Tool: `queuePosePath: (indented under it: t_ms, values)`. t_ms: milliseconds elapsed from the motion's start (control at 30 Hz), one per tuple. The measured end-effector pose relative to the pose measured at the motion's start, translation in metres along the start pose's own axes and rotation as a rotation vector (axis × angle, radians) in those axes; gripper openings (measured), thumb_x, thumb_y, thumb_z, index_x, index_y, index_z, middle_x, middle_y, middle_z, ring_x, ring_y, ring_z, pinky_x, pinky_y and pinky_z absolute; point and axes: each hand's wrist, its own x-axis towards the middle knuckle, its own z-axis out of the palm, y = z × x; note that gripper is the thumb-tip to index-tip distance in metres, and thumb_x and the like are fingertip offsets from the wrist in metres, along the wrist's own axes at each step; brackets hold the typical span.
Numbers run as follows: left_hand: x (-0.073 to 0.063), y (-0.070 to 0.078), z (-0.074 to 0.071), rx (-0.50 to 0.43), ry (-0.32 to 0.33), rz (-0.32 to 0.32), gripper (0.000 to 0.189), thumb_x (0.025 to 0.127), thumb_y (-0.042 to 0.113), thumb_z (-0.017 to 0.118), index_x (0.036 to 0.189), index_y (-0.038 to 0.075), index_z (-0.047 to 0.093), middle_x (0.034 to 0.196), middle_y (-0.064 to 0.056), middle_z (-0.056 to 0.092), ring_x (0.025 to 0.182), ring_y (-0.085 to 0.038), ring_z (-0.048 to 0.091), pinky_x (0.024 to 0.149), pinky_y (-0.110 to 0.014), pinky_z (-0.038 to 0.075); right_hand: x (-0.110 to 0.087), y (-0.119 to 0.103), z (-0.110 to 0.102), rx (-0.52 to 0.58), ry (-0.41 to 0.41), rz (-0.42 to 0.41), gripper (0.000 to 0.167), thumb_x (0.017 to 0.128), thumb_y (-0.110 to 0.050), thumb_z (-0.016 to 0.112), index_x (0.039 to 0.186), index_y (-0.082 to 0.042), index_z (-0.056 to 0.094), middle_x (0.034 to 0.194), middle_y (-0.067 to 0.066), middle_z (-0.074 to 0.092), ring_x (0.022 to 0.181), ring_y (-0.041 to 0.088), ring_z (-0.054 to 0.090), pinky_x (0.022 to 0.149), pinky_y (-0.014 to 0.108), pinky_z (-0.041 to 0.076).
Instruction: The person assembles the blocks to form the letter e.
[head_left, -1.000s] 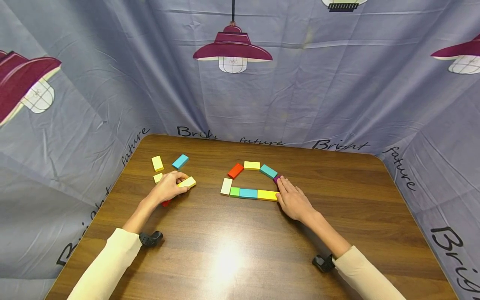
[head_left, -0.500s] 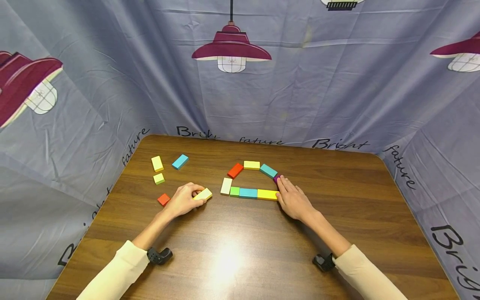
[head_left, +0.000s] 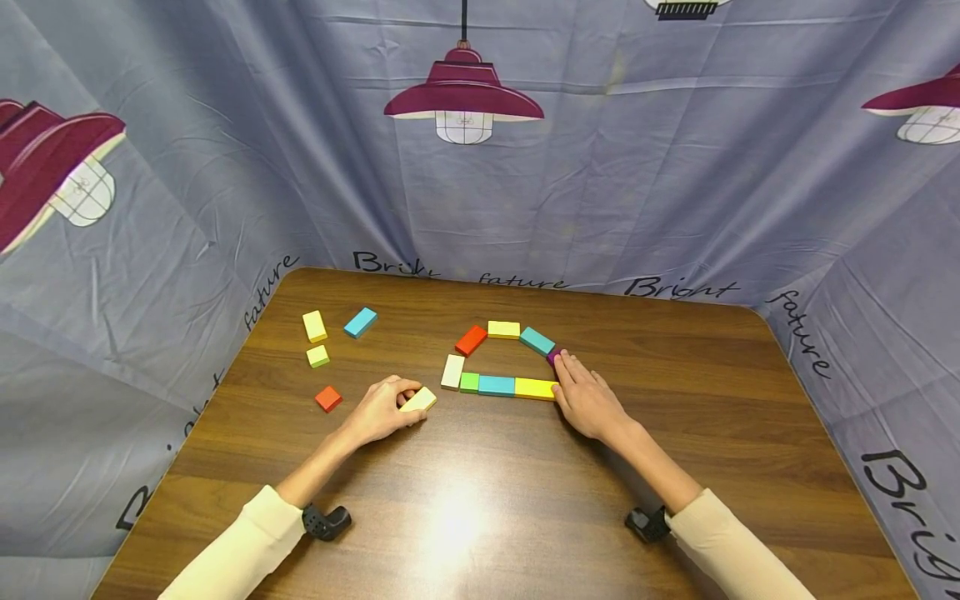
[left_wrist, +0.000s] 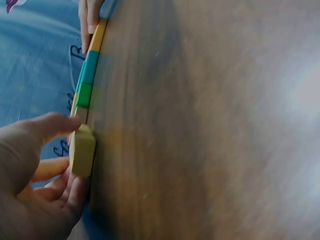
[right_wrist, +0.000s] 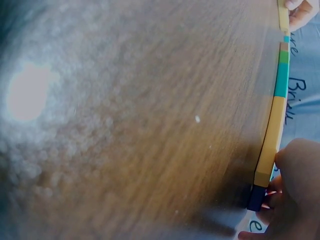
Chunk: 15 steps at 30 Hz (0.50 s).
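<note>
- Your left hand [head_left: 386, 408] pinches a pale yellow block [head_left: 420, 400] between thumb and fingers, near the cream block [head_left: 452, 372] and on its side toward the tabletop's [head_left: 675, 375] front left corner.
- Your right hand [head_left: 588, 404] grips nothing: its fingers lie straight, the tips at a purple block [head_left: 552, 357] and the thumb at the right-edge end of the long yellow block [head_left: 535, 389].
- From that long yellow block toward the left edge, you have a blue block [head_left: 497, 386], then a green block [head_left: 469, 382], joined in a straight row.
- Toward the back edge, a red block [head_left: 471, 341], a yellow block [head_left: 504, 330] and a teal block [head_left: 537, 341] form an arch.
- Near the back left corner lie a loose blue block [head_left: 361, 322], a loose yellow block [head_left: 314, 326] and a lime block [head_left: 318, 357], with a small red block [head_left: 327, 399] nearer your left hand.
</note>
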Motion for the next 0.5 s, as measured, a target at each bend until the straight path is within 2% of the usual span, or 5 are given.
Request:
queuePosePath:
  t_ms: [100,233,300,400,500]
  values:
    - [0.003,-0.003,-0.007,-0.016,-0.105,0.032,0.054,0.078,0.014,0.084,0.121,-0.011,0.063,0.095,-0.007,0.060,0.079,-0.013,0.056,0.068,-0.026,0.048,0.000,0.001,0.000,-0.002,0.007,-0.004,0.058,0.107,-0.026,0.041,0.152,0.009,0.028,0.158,0.026,0.024,0.144,0.041,0.026,0.110,0.062,0.026]
    - [0.010,-0.005,-0.020,-0.047,-0.317,0.020,0.070,0.079,0.017,0.083,0.137,-0.008,0.053,0.109,-0.009,0.057,0.089,-0.017,0.056,0.076,-0.029,0.049,0.000,0.001,0.001,0.003,0.012,-0.003,0.058,0.107,-0.026,0.042,0.152,0.009,0.028,0.158,0.026,0.025,0.144,0.041,0.027,0.110,0.062,0.026]
    - [0.012,-0.006,-0.025,-0.057,-0.398,0.016,0.075,0.078,0.016,0.083,0.141,-0.006,0.049,0.115,-0.011,0.055,0.093,-0.017,0.056,0.078,-0.029,0.048,0.000,0.001,0.001,0.006,0.010,0.000,0.058,0.107,-0.026,0.042,0.152,0.009,0.028,0.158,0.026,0.025,0.144,0.040,0.027,0.110,0.062,0.026]
    - [0.015,-0.009,-0.029,-0.070,-0.468,0.018,0.078,0.078,0.012,0.082,0.144,-0.007,0.046,0.120,-0.013,0.052,0.095,-0.017,0.054,0.079,-0.027,0.048,0.000,0.000,0.001,0.004,0.009,-0.002,0.058,0.107,-0.025,0.042,0.152,0.009,0.028,0.158,0.026,0.026,0.144,0.041,0.027,0.110,0.062,0.026]
    - [0.015,-0.009,-0.031,-0.098,-0.486,0.019,0.075,0.078,0.005,0.080,0.143,-0.009,0.046,0.118,-0.013,0.052,0.094,-0.017,0.054,0.078,-0.026,0.049,0.000,0.001,0.001,0.003,-0.001,0.003,0.059,0.107,-0.026,0.041,0.153,0.009,0.027,0.158,0.026,0.024,0.145,0.040,0.026,0.111,0.062,0.025]
